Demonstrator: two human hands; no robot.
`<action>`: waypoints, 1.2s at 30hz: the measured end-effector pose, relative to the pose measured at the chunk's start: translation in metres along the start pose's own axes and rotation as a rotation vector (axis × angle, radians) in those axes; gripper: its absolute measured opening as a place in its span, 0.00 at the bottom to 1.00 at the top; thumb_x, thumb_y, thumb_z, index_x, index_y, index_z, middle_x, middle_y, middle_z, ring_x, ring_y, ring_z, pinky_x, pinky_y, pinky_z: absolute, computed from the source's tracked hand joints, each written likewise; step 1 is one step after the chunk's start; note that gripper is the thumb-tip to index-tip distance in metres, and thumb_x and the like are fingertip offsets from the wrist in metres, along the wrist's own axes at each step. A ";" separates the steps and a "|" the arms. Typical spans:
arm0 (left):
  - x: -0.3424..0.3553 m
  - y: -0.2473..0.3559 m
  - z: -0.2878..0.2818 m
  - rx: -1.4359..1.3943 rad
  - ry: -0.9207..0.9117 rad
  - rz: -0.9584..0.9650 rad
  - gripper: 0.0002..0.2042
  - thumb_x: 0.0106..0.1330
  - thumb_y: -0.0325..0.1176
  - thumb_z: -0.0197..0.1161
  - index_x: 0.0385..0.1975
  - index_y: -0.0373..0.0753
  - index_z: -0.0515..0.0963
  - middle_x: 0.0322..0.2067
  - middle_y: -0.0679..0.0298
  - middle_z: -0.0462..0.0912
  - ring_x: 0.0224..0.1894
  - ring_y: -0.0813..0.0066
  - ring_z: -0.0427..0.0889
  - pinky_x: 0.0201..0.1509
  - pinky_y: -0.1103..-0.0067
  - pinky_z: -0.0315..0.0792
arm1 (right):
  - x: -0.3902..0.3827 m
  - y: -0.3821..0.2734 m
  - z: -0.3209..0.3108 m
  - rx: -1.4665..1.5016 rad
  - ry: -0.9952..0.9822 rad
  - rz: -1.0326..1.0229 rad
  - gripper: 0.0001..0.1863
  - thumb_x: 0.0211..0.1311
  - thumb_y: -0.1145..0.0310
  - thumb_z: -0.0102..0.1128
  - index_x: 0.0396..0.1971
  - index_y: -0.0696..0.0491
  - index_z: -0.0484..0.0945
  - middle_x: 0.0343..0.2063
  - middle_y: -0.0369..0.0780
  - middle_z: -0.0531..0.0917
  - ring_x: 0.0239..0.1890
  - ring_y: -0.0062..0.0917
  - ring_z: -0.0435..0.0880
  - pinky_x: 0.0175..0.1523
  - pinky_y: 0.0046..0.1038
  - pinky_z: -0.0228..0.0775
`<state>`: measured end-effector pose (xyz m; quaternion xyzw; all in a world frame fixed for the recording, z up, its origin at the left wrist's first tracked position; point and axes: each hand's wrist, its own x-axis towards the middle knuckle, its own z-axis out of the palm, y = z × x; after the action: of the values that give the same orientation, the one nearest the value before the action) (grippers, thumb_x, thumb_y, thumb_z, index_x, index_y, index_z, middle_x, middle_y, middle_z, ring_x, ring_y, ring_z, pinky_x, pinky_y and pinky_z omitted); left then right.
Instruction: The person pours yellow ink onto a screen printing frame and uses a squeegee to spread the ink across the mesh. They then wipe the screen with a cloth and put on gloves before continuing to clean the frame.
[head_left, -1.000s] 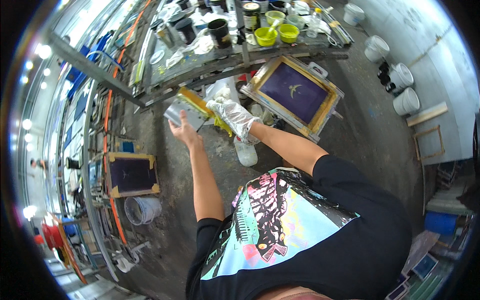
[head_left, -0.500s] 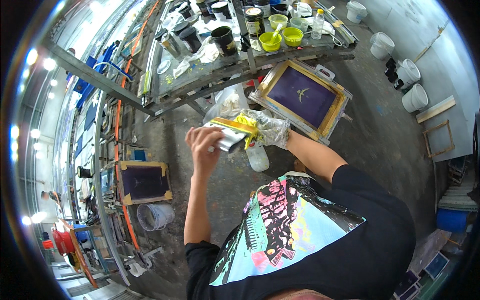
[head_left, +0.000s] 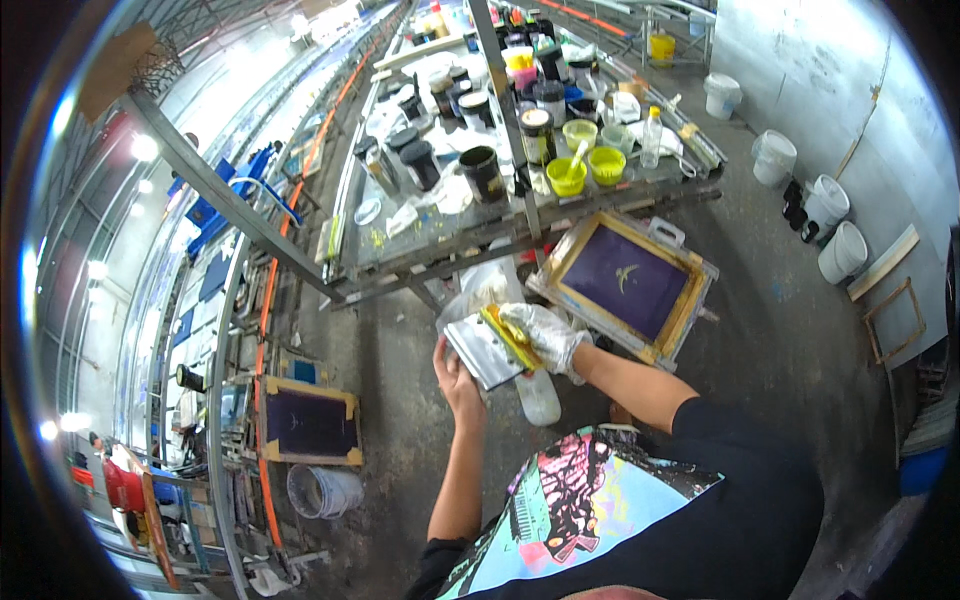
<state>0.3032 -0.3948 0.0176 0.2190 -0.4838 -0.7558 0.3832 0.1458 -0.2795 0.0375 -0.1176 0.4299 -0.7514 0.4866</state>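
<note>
A squeegee [head_left: 480, 352] with a silver metal handle is held out in front of me, its far edge smeared yellow. My left hand [head_left: 460, 385] grips the metal handle from the near left side, bare. My right hand [head_left: 545, 338] wears a clear plastic glove stained yellow and closes over the yellow edge; whether a rag lies under its fingers I cannot tell. Beneath the squeegee stands a translucent plastic jug [head_left: 540, 400], partly hidden. A clear plastic bag [head_left: 472, 295] hangs or lies behind my hands.
A framed printing screen [head_left: 625, 278] leans at the bench's right end, and another screen [head_left: 312, 420] stands at left above a bucket [head_left: 325, 492]. The bench [head_left: 430, 235] bears ink tubs and yellow bowls [head_left: 566, 178]. A metal post [head_left: 510, 120] rises there. White buckets [head_left: 843, 252] line the right wall.
The view has tilted up, so the bench sits lower. The squeegee has turned its broad metal face toward me, and my right hand has shifted along its yellow edge.
</note>
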 end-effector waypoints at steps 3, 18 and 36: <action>-0.007 -0.014 -0.015 -0.208 0.148 -0.287 0.19 0.76 0.37 0.62 0.61 0.36 0.69 0.52 0.60 0.79 0.47 0.74 0.82 0.49 0.76 0.78 | -0.004 0.002 0.007 -0.060 0.044 -0.103 0.11 0.75 0.57 0.58 0.45 0.47 0.81 0.33 0.30 0.82 0.32 0.15 0.81 0.36 0.23 0.78; 0.078 -0.020 0.007 -0.005 0.308 -0.142 0.18 0.71 0.38 0.68 0.52 0.34 0.74 0.44 0.60 0.84 0.42 0.71 0.85 0.45 0.72 0.81 | -0.012 -0.009 0.012 -0.378 0.021 -0.250 0.09 0.75 0.61 0.57 0.44 0.51 0.79 0.33 0.30 0.79 0.35 0.16 0.75 0.41 0.21 0.69; 0.059 0.029 0.023 0.357 0.103 0.182 0.20 0.76 0.42 0.62 0.57 0.36 0.68 0.39 0.63 0.81 0.40 0.83 0.77 0.39 0.80 0.72 | 0.015 -0.110 0.075 -0.446 0.070 -0.694 0.08 0.71 0.71 0.64 0.45 0.55 0.78 0.34 0.34 0.81 0.37 0.14 0.78 0.42 0.20 0.73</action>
<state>0.2613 -0.4356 0.0560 0.2772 -0.6076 -0.6081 0.4291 0.1135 -0.3148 0.1627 -0.3322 0.5335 -0.7628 0.1521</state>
